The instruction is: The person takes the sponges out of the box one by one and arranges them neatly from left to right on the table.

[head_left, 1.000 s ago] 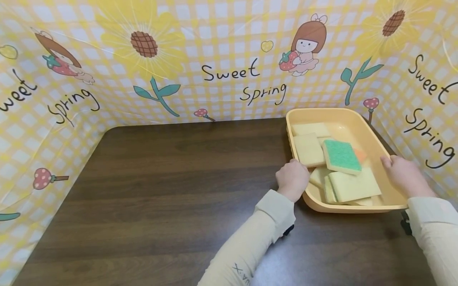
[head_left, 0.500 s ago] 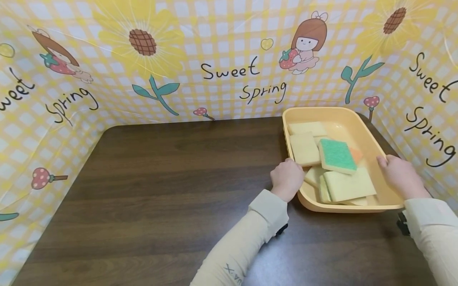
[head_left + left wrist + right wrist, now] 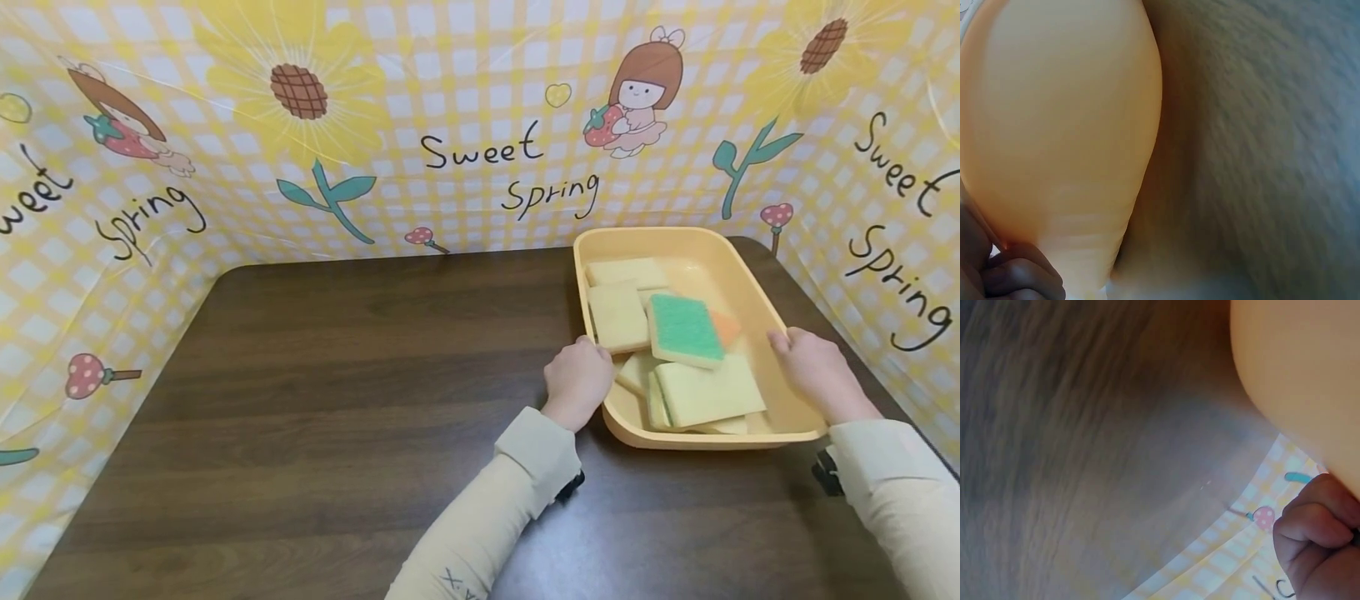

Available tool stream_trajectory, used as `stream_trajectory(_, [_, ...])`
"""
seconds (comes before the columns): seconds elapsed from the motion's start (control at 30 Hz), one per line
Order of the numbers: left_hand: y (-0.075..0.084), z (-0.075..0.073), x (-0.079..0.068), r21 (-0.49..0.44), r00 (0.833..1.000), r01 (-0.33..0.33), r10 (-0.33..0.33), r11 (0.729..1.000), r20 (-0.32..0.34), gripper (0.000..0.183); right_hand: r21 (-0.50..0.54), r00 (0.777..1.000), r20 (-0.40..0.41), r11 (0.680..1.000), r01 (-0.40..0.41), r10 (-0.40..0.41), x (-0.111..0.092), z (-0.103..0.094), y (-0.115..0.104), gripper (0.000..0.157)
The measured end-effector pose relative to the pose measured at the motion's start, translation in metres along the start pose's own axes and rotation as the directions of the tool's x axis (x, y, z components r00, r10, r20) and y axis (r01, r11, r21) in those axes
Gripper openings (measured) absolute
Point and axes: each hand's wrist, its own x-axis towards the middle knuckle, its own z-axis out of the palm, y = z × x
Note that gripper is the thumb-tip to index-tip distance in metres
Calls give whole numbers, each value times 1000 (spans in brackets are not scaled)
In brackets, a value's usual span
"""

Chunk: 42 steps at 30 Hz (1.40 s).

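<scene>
A yellow-orange plastic basin [image 3: 783, 392] holds several sponges, and a hand grips its rim on either side. My left hand [image 3: 577, 383] has its fingers curled at the basin's left rim; in the left wrist view those fingers [image 3: 1022, 275] bend under the edge. Across from it, my right hand [image 3: 817, 371] grips the right rim, thumb on top, with curled fingers [image 3: 1316, 519] in the right wrist view. Inside, a green-faced sponge [image 3: 686, 329] lies over pale yellow sponges [image 3: 712, 392], and an orange piece [image 3: 724, 327] shows partly behind it.
The dark wooden table [image 3: 360, 400] stretches to the left and front of the basin. A yellow checked cloth [image 3: 465, 100] with printed flowers and words stands around the back and both sides of the table.
Both hands have moved the basin to the left, with the sponges inside. The gap between the basin and the right-hand cloth has widened.
</scene>
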Motion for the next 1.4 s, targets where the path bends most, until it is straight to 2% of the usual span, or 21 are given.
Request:
stream_trajectory(0.37, [-27, -14, 0, -3, 1000, -19, 19, 1000, 4, 35, 37, 1000, 22, 999, 12, -12, -3, 9, -25, 44])
stream_trajectory(0.9, [-67, -39, -8, -37, 1000, 5, -4, 999, 22, 36, 78, 999, 46, 997, 21, -25, -7, 24, -66, 41])
stream_trajectory(1.4, [-99, -51, -18, -74, 1000, 1, -3, 997, -18, 33, 106, 997, 69, 994, 36, -43, -12, 35, -93, 41])
